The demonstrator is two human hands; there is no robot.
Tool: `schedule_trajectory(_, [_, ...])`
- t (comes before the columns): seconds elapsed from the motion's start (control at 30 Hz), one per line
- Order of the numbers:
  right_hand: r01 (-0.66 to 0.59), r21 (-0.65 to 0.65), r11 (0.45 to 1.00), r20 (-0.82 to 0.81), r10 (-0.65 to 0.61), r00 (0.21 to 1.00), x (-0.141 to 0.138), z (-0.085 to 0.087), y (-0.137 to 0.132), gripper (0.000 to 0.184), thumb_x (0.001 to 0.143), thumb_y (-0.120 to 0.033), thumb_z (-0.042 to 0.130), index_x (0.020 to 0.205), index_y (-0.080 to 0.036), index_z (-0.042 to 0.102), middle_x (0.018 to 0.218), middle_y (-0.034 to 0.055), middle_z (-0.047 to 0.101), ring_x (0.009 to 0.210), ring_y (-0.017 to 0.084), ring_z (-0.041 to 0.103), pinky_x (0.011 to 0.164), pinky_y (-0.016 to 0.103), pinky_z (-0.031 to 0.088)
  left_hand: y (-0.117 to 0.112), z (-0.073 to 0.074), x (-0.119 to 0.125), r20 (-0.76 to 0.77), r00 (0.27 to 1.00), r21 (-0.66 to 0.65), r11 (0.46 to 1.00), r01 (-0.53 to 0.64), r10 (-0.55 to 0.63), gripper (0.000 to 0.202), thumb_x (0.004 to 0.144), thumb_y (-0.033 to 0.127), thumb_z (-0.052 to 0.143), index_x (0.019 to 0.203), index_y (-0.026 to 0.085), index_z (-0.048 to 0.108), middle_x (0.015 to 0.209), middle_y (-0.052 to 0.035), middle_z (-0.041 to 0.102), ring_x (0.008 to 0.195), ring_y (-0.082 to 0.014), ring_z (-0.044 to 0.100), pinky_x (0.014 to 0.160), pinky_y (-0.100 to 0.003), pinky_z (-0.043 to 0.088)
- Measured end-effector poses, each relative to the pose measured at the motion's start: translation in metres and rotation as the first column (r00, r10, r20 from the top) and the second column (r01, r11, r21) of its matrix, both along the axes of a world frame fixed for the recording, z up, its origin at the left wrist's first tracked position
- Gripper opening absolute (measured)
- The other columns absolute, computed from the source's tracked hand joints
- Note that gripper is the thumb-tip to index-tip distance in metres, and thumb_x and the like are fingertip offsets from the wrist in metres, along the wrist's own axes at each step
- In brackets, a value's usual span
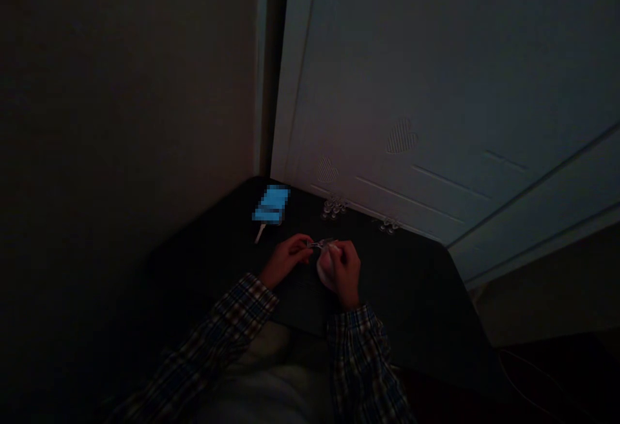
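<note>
In dim light, my left hand (292,254) pinches one end of a small, thin, shiny piece (317,243) above the dark table. My right hand (345,264) is closed at the other end of it, fingertips together. The piece looks like metal or clear plastic; its kind is too dark to make out. Just below and beside my right fingers sits a pale pinkish, rounded thing (325,267), partly hidden by that hand. Farther back lies a cluster of small shiny ring-shaped pieces (334,207), with a smaller cluster of similar pieces (389,225) to its right.
A lit phone-like screen (271,204), blurred out, rests at the back left with a white cable (260,233) at its near end. Behind the dark table (407,282) stands a white panel (436,75) with raised hearts and lines. A brown wall (126,88) rises at left.
</note>
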State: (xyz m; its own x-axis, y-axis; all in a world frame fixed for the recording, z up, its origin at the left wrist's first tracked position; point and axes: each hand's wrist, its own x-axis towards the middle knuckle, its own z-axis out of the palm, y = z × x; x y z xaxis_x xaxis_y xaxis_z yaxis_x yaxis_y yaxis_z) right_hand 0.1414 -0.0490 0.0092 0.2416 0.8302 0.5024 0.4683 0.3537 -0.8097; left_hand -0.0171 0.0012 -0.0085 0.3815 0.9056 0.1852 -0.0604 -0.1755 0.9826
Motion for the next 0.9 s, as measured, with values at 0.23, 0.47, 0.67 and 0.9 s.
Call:
schedule_trajectory(0.23, [-0.003,0.000,1.000,-0.011,0.003,1.000,-0.0010,0.0003,-0.0007,0.017,0.086,-0.030,0.046,0.083,-0.018,0.058,0.082,0.0013,0.058,0.079,0.014,0.052,0.073,0.026,0.039,-0.0006,0.0023,0.0010,-0.018,1.000,-0.023,0.999,-0.022,0.021,0.030,0.076,0.038,0.058,0.096,0.016,0.056,0.066,0.0012,0.059,0.060,-0.0134,0.056,0.057,-0.025,0.043])
schedule_trajectory(0.47, [-0.018,0.005,1.000,-0.007,0.018,1.000,-0.0009,0.0015,-0.0012,0.017,0.086,-0.030,0.047,0.081,-0.019,0.058,0.079,0.0005,0.056,0.077,0.014,0.052,0.072,0.025,0.039,-0.0004,0.0043,0.0000,-0.057,0.998,-0.014,1.000,-0.008,0.007,0.027,0.080,0.042,0.051,0.085,0.016,0.057,0.060,0.0023,0.057,0.058,-0.0125,0.055,0.056,-0.024,0.041])
schedule_trajectory(0.67, [-0.027,0.004,1.000,-0.010,0.027,1.000,-0.0015,0.0013,-0.0013,0.018,0.087,-0.031,0.046,0.083,-0.019,0.058,0.080,0.0011,0.057,0.077,0.014,0.053,0.071,0.025,0.039,-0.0024,0.0057,-0.0008,-0.078,0.997,0.012,1.000,0.008,-0.007,0.029,0.083,0.044,0.046,0.079,0.017,0.054,0.059,0.0025,0.057,0.057,-0.0122,0.054,0.055,-0.023,0.040])
schedule_trajectory(0.9, [-0.026,-0.002,1.000,0.012,0.026,1.000,-0.0026,0.0034,-0.0023,0.018,0.086,-0.031,0.046,0.082,-0.019,0.059,0.081,0.0016,0.057,0.078,0.014,0.053,0.073,0.026,0.039,-0.0005,0.0022,0.0015,-0.037,0.999,-0.031,0.999,-0.009,0.007,0.030,0.081,0.045,0.048,0.086,0.016,0.055,0.059,0.0026,0.056,0.055,-0.0122,0.053,0.053,-0.023,0.039])
